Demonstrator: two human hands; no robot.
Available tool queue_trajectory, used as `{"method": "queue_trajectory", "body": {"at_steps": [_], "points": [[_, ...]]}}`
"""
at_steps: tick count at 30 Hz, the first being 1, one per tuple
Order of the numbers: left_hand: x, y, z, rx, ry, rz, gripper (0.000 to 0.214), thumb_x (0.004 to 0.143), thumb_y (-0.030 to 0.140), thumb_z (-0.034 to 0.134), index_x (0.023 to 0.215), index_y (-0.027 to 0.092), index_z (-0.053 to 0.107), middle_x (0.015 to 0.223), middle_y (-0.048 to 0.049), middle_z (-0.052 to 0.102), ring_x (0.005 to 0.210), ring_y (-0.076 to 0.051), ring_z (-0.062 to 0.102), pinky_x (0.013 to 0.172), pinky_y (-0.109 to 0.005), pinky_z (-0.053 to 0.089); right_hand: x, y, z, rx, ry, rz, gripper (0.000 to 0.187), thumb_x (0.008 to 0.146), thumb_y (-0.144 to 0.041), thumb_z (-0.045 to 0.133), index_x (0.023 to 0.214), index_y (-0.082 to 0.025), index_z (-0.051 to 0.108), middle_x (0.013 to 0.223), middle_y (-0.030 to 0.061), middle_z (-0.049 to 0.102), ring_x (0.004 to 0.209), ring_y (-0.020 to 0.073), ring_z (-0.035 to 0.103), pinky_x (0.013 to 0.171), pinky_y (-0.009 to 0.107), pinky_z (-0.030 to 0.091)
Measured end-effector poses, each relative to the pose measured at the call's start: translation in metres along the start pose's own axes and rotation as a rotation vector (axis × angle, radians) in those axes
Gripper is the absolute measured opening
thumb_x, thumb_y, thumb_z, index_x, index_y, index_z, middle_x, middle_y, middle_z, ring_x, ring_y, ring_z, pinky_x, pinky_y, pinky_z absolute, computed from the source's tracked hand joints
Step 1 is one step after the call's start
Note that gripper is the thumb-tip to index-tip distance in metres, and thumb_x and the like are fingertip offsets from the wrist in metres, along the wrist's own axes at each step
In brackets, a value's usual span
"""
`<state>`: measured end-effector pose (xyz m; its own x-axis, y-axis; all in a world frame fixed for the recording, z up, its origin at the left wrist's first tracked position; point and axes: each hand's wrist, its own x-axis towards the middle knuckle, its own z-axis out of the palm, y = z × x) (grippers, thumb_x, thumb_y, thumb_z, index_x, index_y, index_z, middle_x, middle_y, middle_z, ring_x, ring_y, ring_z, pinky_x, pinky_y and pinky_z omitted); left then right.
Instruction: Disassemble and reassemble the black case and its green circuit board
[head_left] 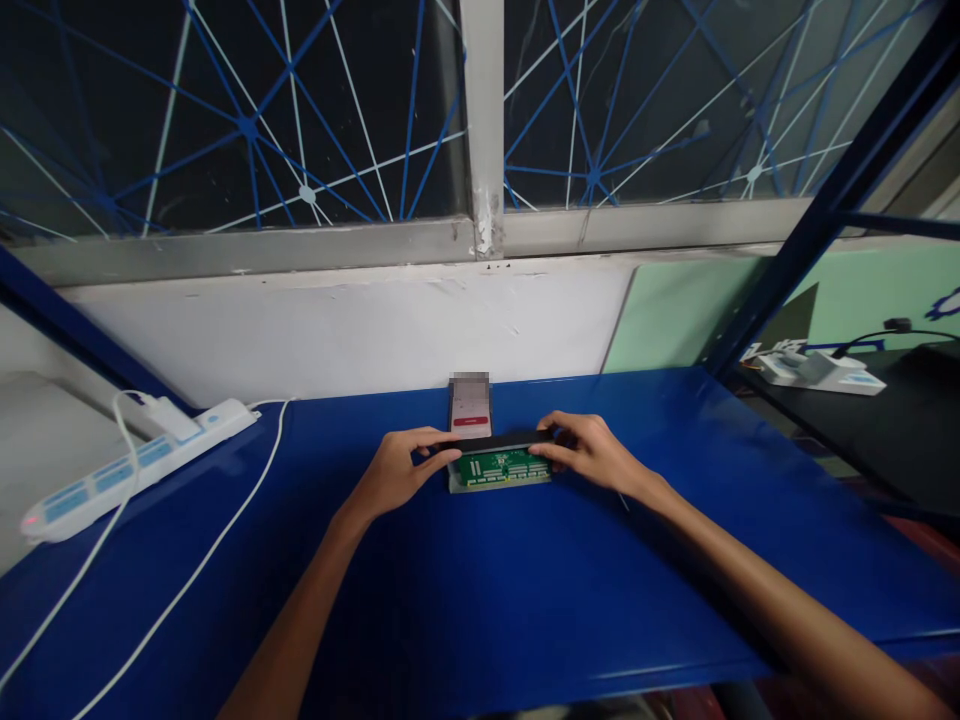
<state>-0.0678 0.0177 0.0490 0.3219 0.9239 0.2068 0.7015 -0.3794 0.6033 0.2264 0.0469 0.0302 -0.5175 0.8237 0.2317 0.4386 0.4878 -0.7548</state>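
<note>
A small green circuit board (501, 467) in a grey casing lies on the blue table (525, 590), with a dark strip along its far edge. My left hand (401, 468) pinches the left end of that dark strip. My right hand (589, 450) grips the right end, fingers curled over it. Just behind the board a phone (469, 408) stands propped up, its screen showing a red bar.
A white power strip (127, 465) with a plugged-in charger and white cable (187, 580) lies at the table's left. A white wall and barred window rise behind. To the right, a blue shelf post (817, 215) and a black desk with white devices (814, 368).
</note>
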Motion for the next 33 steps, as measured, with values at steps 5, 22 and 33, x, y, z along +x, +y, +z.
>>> {"method": "queue_trajectory", "body": {"at_steps": [5, 22, 33], "points": [[0.0, 0.0, 0.0, 0.006, 0.01, 0.02, 0.028, 0.087, 0.04, 0.058, 0.106, 0.024, 0.072, 0.106, -0.0051, 0.072, 0.084, -0.018, 0.065, 0.069, -0.03, 0.051, 0.0, 0.002, -0.002, 0.02, -0.014, 0.0, 0.031, 0.086, -0.045, 0.062, 0.1, -0.016, 0.06, 0.07, 0.0027, 0.068, 0.054, 0.0141, 0.065, 0.048, 0.024, 0.046], [-0.001, -0.002, 0.004, 0.018, 0.109, 0.066, 0.027, 0.088, 0.041, 0.058, 0.106, 0.024, 0.071, 0.105, -0.0037, 0.072, 0.081, -0.017, 0.066, 0.072, -0.03, 0.052, 0.0, 0.01, -0.008, 0.029, 0.016, -0.065, 0.03, 0.086, -0.035, 0.063, 0.108, -0.015, 0.066, 0.073, 0.0032, 0.068, 0.061, 0.015, 0.064, 0.057, 0.026, 0.047], [-0.001, 0.001, 0.006, 0.012, 0.103, 0.088, 0.027, 0.089, 0.039, 0.057, 0.105, 0.023, 0.071, 0.106, -0.0049, 0.072, 0.083, -0.017, 0.066, 0.073, -0.031, 0.052, -0.001, 0.019, -0.006, 0.075, -0.013, -0.026, 0.032, 0.086, -0.035, 0.063, 0.11, -0.014, 0.064, 0.071, 0.0027, 0.066, 0.062, 0.0162, 0.065, 0.06, 0.028, 0.049]]}}
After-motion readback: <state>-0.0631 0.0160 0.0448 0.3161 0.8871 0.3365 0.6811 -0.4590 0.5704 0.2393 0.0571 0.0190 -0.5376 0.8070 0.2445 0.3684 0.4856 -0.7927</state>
